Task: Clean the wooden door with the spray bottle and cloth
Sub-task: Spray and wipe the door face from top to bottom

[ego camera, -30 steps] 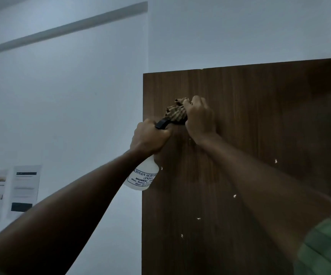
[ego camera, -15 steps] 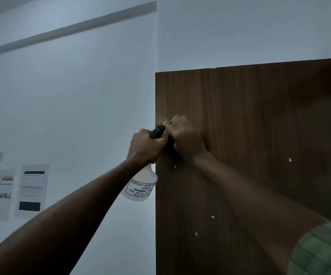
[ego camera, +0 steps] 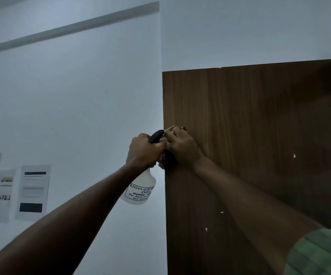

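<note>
The left hand (ego camera: 143, 150) has its grip wrapped round the neck of the spray bottle (ego camera: 140, 188), just under the black trigger head, which pokes out above the knuckles toward the door's edge. That is the sensible place to hold it: the neck is narrow and stiff enough for the fingers to close on, while the translucent body hanging below looks like thin plastic that would give if squeezed and may be slick if wet. How full it is cannot be told, so its weight is a guess, though it seems light enough for one hand. Just to the right, touching or nearly touching the left hand, the right hand (ego camera: 182, 146) presses a bunched cloth (ego camera: 167, 160) against the wooden door (ego camera: 260, 126) at its left edge; only a dark fold shows under the palm. The cloth is soft and limp, best held wadded under the palm. The door is rigid, and pale specks dot the panel lower down and farther right. Printed sheets (ego camera: 32, 192) hang on the white wall (ego camera: 81, 96) at left.
</note>
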